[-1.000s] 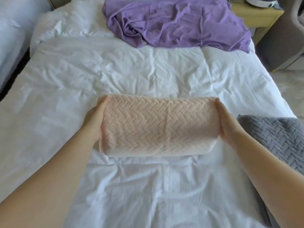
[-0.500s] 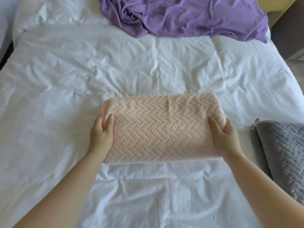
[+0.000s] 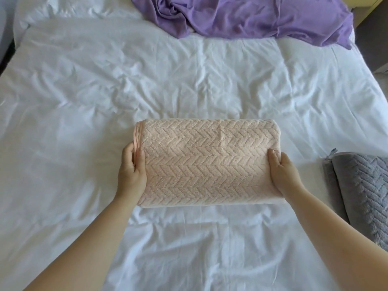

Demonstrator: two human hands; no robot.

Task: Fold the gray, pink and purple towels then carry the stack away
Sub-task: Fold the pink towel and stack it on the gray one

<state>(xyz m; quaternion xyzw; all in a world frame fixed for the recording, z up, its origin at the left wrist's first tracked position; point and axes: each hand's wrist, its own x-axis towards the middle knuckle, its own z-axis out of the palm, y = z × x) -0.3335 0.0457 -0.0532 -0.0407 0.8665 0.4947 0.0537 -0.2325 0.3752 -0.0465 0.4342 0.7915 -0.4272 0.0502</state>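
Observation:
The pink towel (image 3: 206,162), folded into a thick rectangle with a herringbone weave, lies in the middle of the bed. My left hand (image 3: 132,169) grips its left end, thumb on top and fingers tucked under the edge. My right hand (image 3: 282,172) grips the right end the same way. The gray towel (image 3: 363,192) lies folded at the right edge of the bed, apart from the pink one. The purple towel (image 3: 252,16) sits crumpled and unfolded at the far end of the bed.
The white bed sheet (image 3: 84,101) is wrinkled and spreads wide around the pink towel. A dark piece of furniture (image 3: 373,38) stands past the bed's far right corner.
Both hands slid from the ends' far corners toward the near half of the pink towel and took hold. The view tilted down, so the towel sits lower and closer.

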